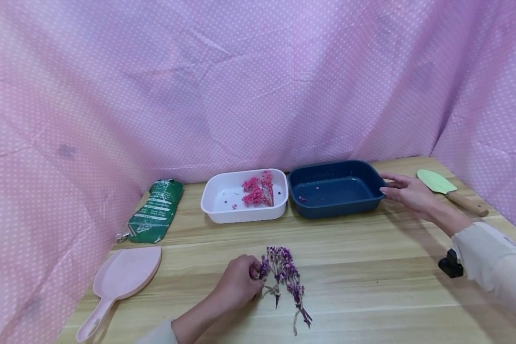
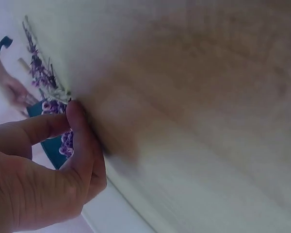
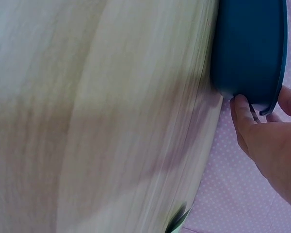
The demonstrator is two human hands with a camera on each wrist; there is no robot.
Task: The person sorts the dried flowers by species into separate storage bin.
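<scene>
Near the front middle of the table, my left hand pinches a sprig of dried purple flowers between thumb and forefinger. Two small bunches of dried purple flowers lie right beside that hand, tied with twine. In the left wrist view, the pinching fingertips overlap the purple flowers. My right hand touches the right end of the dark blue basin. The right wrist view shows its fingers fairly straight against the basin's end wall, up to the rim. A few flower bits lie inside the basin.
Left of the blue basin stands a white basin with pink dried flowers. A green packet and a pink dustpan-like scoop lie at the left. A green-bladed trowel with a wooden handle rests at the right.
</scene>
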